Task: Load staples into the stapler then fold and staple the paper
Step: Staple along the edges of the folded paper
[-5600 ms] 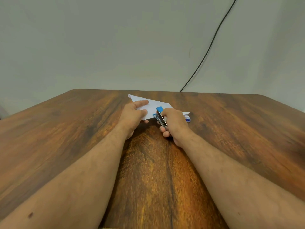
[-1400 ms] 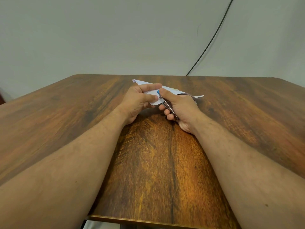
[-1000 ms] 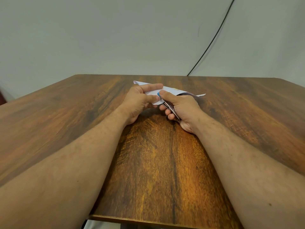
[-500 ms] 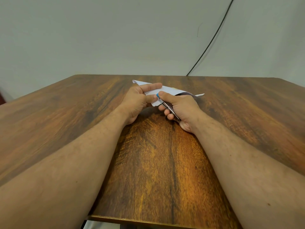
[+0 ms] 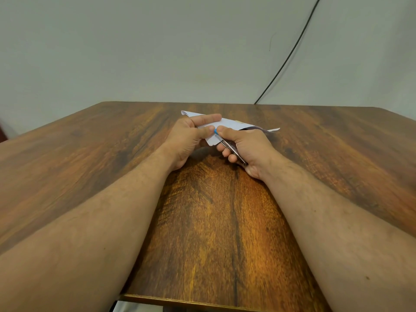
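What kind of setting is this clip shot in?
Probably a plain indoor desk setup: a wooden table against a bare pale wall, a black cable running down it. No other furniture shows.

A wooden bench (image 5: 213,233) with dark, streaked grain fills the lower scene, its near edge showing at the bottom and its far edge meeting a pale wall. Toward the far middle a folded white paper (image 5: 227,123) sits on it, partly covered. Both forearms stretch across the bench, and the heels of both hands touch the wood.
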